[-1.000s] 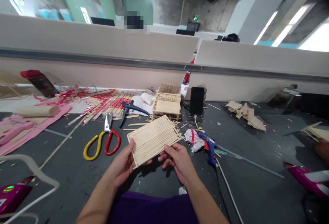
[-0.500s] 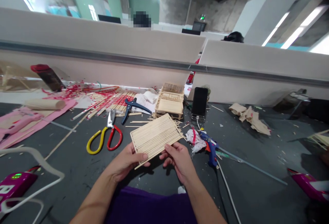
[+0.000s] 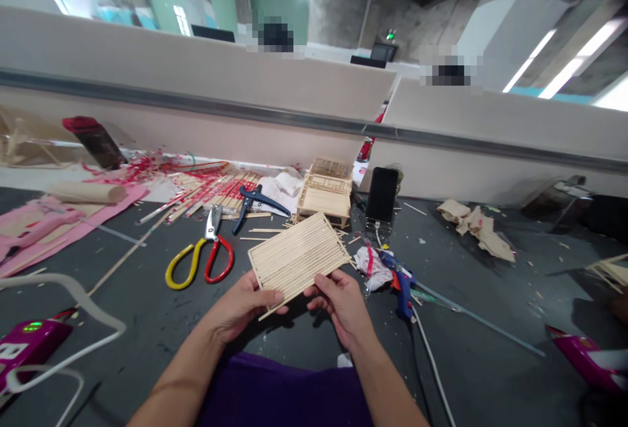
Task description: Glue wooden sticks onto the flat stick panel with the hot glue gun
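Observation:
A flat panel of thin wooden sticks laid side by side [image 3: 300, 258] is held tilted above the dark table. My left hand [image 3: 248, 306] grips its near left corner, thumb on top and fingers underneath. At the lower right edge, my right hand [image 3: 336, 303] pinches the panel between thumb and fingers. Just beyond it stands a small wooden stick model [image 3: 324, 197]. Scissors with one yellow and one red handle [image 3: 201, 257] lie to the left, close to a dark blue cutter [image 3: 255, 204]. A blue glue gun [image 3: 404, 286] rests to the right, beside a crumpled white and red wrapper [image 3: 373, 267].
A black phone [image 3: 381, 195] stands upright behind the glue gun. Bundled sticks [image 3: 226, 191] lie at the back left near a red-capped bottle [image 3: 95, 142]. Crumpled brown paper [image 3: 478, 227] is at right. Magenta devices [image 3: 36, 342] and white cables sit at the sides.
My left thumb has moved from the panel's left edge onto its top face near the lower corner. My right hand keeps its hold. The whole view has shifted slightly.

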A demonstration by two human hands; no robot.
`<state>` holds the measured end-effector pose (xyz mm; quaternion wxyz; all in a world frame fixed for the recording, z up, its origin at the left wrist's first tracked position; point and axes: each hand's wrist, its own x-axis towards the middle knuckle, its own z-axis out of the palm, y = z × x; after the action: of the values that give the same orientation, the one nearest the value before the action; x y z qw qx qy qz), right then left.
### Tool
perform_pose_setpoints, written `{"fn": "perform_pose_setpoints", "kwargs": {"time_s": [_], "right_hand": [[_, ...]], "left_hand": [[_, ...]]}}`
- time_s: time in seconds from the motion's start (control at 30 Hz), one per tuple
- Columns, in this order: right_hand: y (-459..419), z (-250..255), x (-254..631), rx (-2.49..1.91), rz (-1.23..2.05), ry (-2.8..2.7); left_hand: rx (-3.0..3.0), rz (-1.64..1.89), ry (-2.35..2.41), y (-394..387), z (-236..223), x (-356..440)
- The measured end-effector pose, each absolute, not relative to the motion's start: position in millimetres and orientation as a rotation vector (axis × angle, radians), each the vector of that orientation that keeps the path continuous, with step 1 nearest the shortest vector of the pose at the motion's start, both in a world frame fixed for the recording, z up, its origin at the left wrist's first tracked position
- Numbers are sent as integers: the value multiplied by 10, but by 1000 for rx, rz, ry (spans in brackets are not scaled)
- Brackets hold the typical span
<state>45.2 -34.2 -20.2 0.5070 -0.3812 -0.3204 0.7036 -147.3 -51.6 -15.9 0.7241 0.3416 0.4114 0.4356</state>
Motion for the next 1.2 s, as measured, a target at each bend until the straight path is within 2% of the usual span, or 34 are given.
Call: {"fn": "perform_pose_setpoints", "kwargs": {"time_s": [1.2], "right_hand": [[-353,-180,478,-966,1608,-803]], "left_hand": [[833,934,876,-560,-93,-1465]]}}
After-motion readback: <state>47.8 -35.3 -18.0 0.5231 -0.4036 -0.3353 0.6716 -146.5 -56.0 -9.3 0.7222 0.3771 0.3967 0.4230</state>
